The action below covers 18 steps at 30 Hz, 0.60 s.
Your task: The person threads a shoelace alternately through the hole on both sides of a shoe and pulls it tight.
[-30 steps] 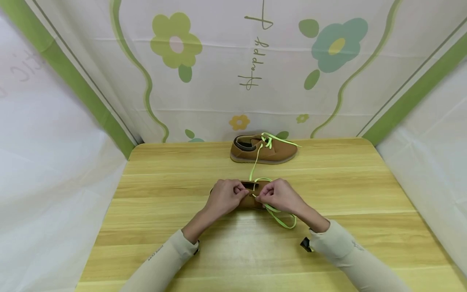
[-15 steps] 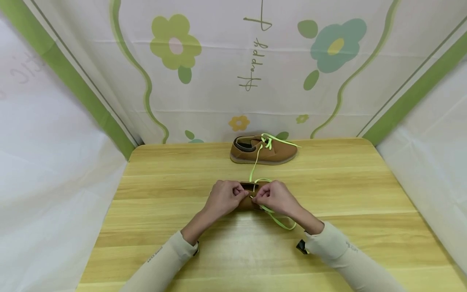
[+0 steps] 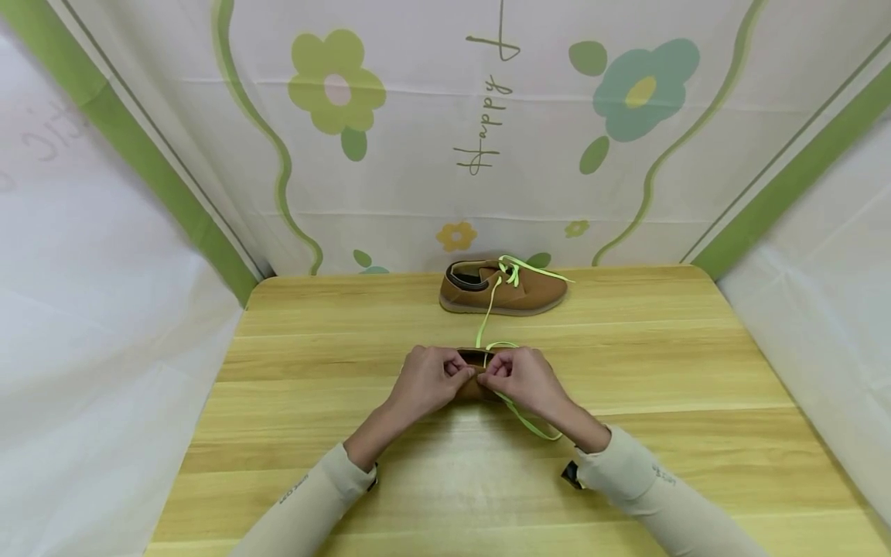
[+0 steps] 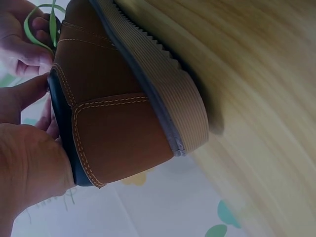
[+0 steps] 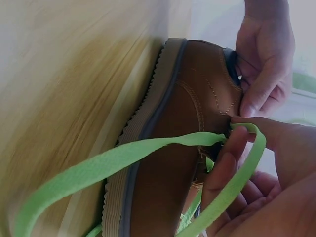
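Left grip (image 3: pixel 429 377) pinches the nearer brown shoe (image 4: pixel 118 131) by its rim, right grip (image 3: pixel 527 381) the green lace (image 5: pixel 89 171).

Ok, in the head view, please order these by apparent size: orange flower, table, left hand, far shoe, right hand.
Table
Far shoe
Left hand and right hand, too alike to rank
Orange flower

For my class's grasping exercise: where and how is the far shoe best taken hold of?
Probably by the heel collar, pinched from above on the left: the far shoe stands sole down, opening up, toe right, and its yellow-green lace sits forward of the collar.
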Tool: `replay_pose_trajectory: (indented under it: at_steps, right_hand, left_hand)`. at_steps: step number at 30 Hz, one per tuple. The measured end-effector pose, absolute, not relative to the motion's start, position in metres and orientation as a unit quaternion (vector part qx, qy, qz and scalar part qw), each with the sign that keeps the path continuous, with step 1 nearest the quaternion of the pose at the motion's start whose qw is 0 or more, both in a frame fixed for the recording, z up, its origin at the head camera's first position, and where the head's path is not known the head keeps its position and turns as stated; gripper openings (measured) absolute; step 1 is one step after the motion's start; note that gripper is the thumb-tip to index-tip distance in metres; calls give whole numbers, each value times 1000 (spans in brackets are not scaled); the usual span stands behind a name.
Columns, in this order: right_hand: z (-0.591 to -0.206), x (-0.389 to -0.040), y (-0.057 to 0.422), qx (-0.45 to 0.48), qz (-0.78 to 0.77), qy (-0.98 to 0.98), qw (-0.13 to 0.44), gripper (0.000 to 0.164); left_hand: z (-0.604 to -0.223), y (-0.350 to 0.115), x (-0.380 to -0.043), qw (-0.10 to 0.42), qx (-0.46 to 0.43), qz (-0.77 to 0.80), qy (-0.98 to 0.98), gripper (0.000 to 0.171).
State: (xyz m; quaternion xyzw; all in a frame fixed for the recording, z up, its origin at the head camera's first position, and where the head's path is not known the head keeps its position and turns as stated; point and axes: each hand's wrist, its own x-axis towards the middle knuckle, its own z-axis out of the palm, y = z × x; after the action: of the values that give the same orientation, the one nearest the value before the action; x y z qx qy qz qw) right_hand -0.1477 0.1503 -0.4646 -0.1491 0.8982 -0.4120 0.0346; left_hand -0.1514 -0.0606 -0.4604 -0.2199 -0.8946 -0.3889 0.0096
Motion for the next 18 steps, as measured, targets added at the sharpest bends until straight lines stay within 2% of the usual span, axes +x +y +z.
replay_pose_trajectory:
  at_steps: [5, 9, 18]
  right_hand:
    - [-467, -147, 151, -160, -428, 889, 9, 18]
    - [-467, -146, 152, -180, -426, 886, -10, 20]
    - [-468, -147, 156, -254, -361, 896, -44, 13]
  left_hand:
    - [-458, -61, -149, 5, -232, -394, -889, 9]
    - [-458, -61, -147, 14, -244, -388, -889, 12]
    - [-460, -62, -144, 102, -315, -313, -890, 17]
